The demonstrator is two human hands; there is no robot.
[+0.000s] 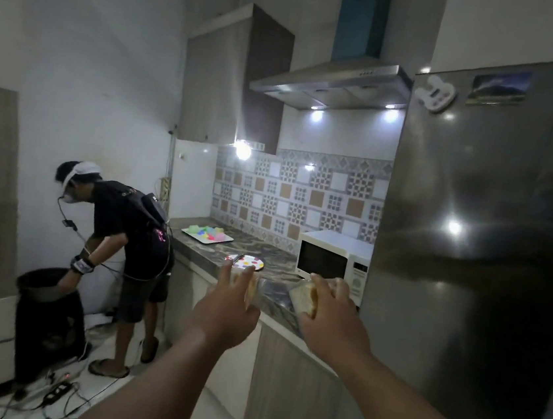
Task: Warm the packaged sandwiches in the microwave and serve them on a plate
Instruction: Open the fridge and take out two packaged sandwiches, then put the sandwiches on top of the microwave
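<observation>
No writing can be read: the microwave (333,262) panel and the fridge (485,240) magnets are too blurred. The left hand (228,302) grips one wrapped sandwich (251,289), fingers curled round it; the right hand (332,310) grips the other sandwich (304,298) the same way. Both are held in the air just above the near edge of the dark marbled counter (263,251). The white microwave stands shut on the counter against the steel fridge. A spotted plate (245,261) lies left of it, a tray (207,235) with bright pieces further back. Patterned tiles and a lit hood (330,84) are behind. Another person (123,243) bends over a black bin (49,317) at left
</observation>
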